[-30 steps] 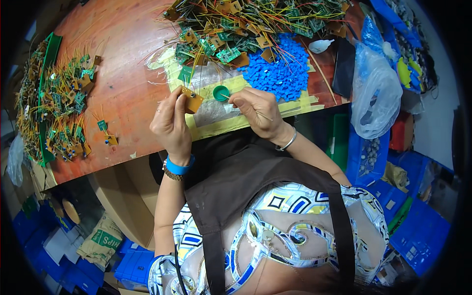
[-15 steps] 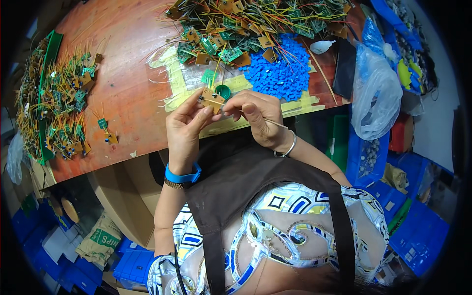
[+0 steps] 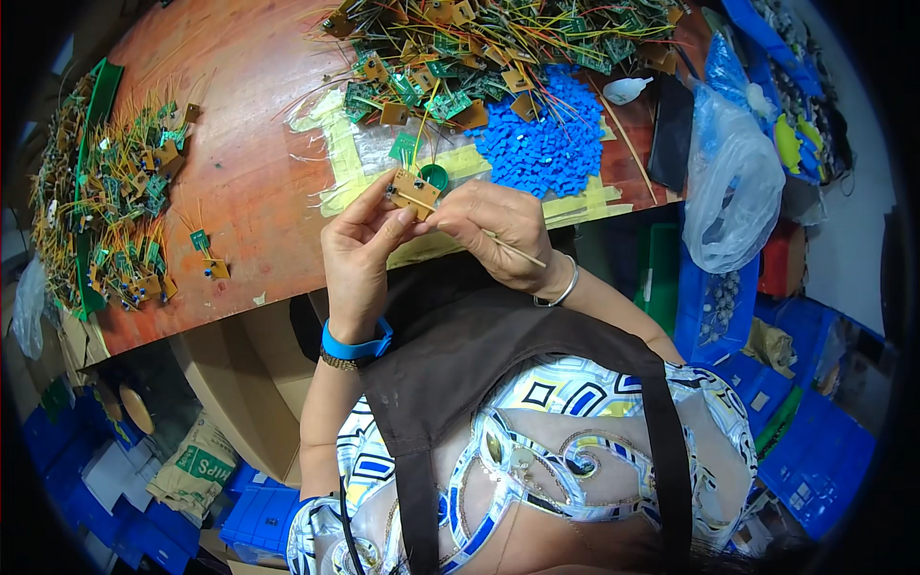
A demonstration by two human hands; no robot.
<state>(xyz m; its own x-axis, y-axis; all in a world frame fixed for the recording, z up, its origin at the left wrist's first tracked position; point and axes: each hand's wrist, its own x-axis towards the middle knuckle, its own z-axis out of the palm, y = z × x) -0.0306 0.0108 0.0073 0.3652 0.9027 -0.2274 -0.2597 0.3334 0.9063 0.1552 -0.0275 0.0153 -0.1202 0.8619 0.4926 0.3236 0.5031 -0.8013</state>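
Observation:
My left hand (image 3: 363, 246) pinches a small brown circuit board (image 3: 413, 192) by its edge, over the near side of the table. In my right hand (image 3: 498, 230) is a thin wooden stick (image 3: 517, 248), its tip lying against the board's face. Wires join the brown board to a small green circuit board (image 3: 403, 147) just beyond it. A round green cap-like pot (image 3: 434, 177) stands behind my fingers, partly hidden. To the right of it spreads a heap of small blue plastic pieces (image 3: 541, 139).
A big tangle of wired circuit boards (image 3: 450, 57) covers the table's far side. More wired boards (image 3: 144, 182) lie at the left beside a green strip (image 3: 99, 96). A black flat object (image 3: 671, 134) and a clear plastic bag (image 3: 733, 182) are at the right edge.
My right hand has turned and its fingers have closed in nearer the brown board. The stick now slants more steeply, with its rear end lower. My left hand stays almost still.

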